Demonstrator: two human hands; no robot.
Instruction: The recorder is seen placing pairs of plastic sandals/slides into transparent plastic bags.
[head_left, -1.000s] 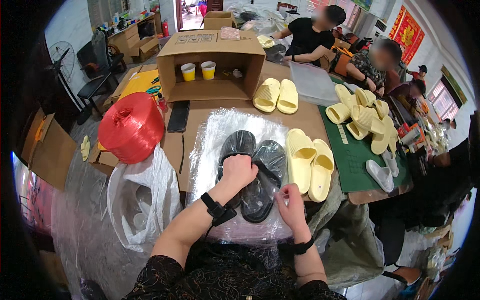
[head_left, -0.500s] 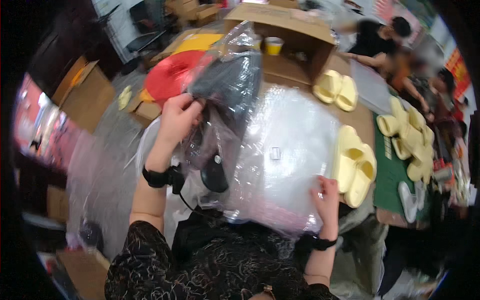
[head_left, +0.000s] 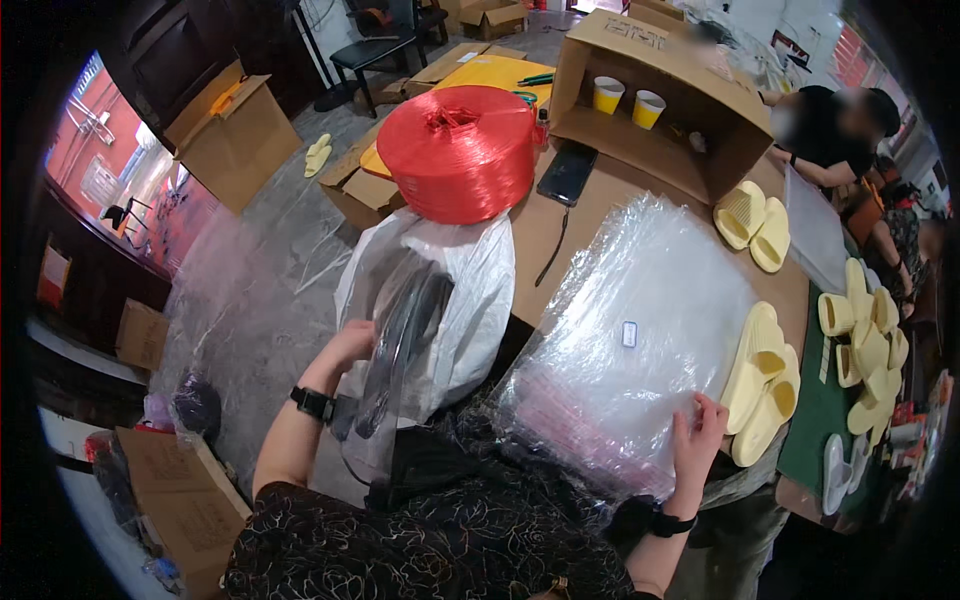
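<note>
My left hand (head_left: 357,345) is closed at the edge of a clear plastic bag with a pair of dark slippers (head_left: 402,335) inside. The bagged pair hangs upright at the mouth of a white woven sack (head_left: 468,300). On the table, my right hand (head_left: 698,428) touches the near right edge of a stack of clear plastic bags (head_left: 640,270), its fingers bent and apart, holding nothing I can see. A pair of pale yellow slippers (head_left: 765,370) lies just right of that stack.
A big roll of red plastic twine (head_left: 455,160) stands behind the sack. Beyond are a phone (head_left: 567,175) and an open carton (head_left: 640,165) with two yellow-and-white cups. More yellow slippers (head_left: 870,340) pile up on the green mat (head_left: 800,450). A co-worker (head_left: 840,130) sits far right.
My left hand has lowered the bagged dark slippers from over the table to the sack, uncovering the red roll and the phone. My right hand stays by the bag stack as the view shifts.
</note>
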